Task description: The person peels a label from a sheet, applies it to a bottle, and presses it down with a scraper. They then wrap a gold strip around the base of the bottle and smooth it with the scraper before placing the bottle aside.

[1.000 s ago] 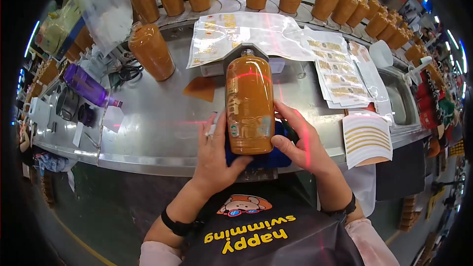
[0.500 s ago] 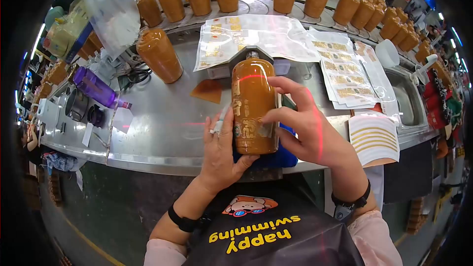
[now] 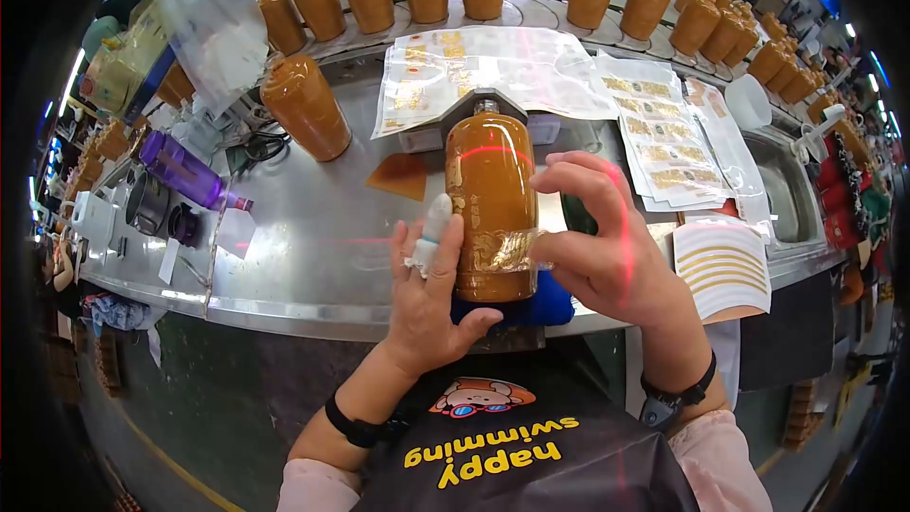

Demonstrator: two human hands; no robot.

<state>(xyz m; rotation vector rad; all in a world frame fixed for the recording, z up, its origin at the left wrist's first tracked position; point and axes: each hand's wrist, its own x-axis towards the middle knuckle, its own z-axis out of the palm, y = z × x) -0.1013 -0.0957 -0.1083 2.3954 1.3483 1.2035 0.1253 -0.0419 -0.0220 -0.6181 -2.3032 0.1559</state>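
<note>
A brown glazed bottle (image 3: pixel 493 166) lies tilted on the bench in front of me, its neck end at a dark angled holder (image 3: pixel 457 112). Gold lettering shows along its left edge. My left hand (image 3: pixel 422 284) rests against the bottle's left side with fingers stretched and thumb apart; a white cover (image 3: pixel 434 232) sits on one finger. At the lower right of the bottle, my right hand (image 3: pixel 607 246) pinches the end of a clear film strip with gold print (image 3: pixel 514 251), whose other part lies on the bottle. Blue cloth (image 3: pixel 550 306) shows beneath the base.
Another brown bottle (image 3: pixel 305 106) stands to the left, near a purple bottle (image 3: pixel 180 169). Printed gold sheets (image 3: pixel 664 133) lie at right, with a curved-stripe sheet (image 3: pixel 722 270) nearer me. Several brown bottles line a conveyor (image 3: pixel 531 14) behind. A sink (image 3: pixel 782 180) is far right.
The bottle has turned so its gold lettering moved to the left edge. My right hand shifted slightly right with the film; my left thumb came off the base. Conveyor bottles moved right.
</note>
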